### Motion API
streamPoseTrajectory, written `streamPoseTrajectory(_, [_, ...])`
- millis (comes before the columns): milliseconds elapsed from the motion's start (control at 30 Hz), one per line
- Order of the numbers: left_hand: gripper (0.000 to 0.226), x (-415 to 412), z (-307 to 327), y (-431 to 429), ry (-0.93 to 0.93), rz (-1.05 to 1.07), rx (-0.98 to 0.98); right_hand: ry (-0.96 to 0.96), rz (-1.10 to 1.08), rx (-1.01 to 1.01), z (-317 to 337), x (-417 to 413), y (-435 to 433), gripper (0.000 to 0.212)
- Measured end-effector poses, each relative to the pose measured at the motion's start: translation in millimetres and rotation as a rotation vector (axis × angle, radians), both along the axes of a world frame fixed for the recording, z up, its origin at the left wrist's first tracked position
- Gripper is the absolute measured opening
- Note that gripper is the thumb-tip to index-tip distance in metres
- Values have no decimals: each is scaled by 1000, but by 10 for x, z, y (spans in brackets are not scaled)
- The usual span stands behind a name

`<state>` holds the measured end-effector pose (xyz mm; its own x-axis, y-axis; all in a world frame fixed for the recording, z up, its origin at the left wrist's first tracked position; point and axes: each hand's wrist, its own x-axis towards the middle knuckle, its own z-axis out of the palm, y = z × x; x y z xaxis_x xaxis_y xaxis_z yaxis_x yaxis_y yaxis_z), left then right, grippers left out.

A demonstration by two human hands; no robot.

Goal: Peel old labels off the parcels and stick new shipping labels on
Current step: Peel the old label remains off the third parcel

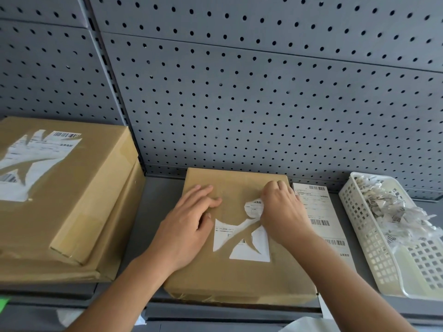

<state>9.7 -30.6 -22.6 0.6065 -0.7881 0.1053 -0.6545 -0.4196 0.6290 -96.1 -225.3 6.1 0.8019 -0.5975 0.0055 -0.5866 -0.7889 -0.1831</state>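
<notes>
1. Your parcel (239,271) lies flat at the middle of the shelf (155,212), against its back edge.
2. Its old label (249,250) is only partly off: white torn patches cling to the cardboard around a bare X-shaped gap.
3. Your left hand (189,226) lies on the parcel top, fingers spread out straight, pressing it down.
4. Your right hand (282,212) pinches a curled strip (254,207) of that label, lifted off the top.
5. The new shipping label (318,212) lies unused on the shelf, just beside the parcel's right edge.
6. The basket (359,248) at the right end holds many torn scraps (388,207), so I judge a fair amount of peeling is done.
7. The second parcel (79,188), stacked at the left end, wears a half-torn label too.
8. Left to do: clear both, then stick.
</notes>
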Motion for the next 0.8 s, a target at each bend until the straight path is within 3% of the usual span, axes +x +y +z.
streamPoseTrajectory(233, [37,7,-8,-3,0,2,7,-323,-18,404,66,-152,-122,12])
streamPoseTrajectory(533, [37,6,-19,-6,-1,8,8,-308,37,190,-67,-161,-34,5])
streamPoseTrajectory(667, [36,8,-17,-11,15,14,-1,-381,53,312,-80,-205,-35,17])
streamPoseTrajectory(800, [36,11,-27,-11,1,10,8,-444,63,508,1,-304,-4,14])
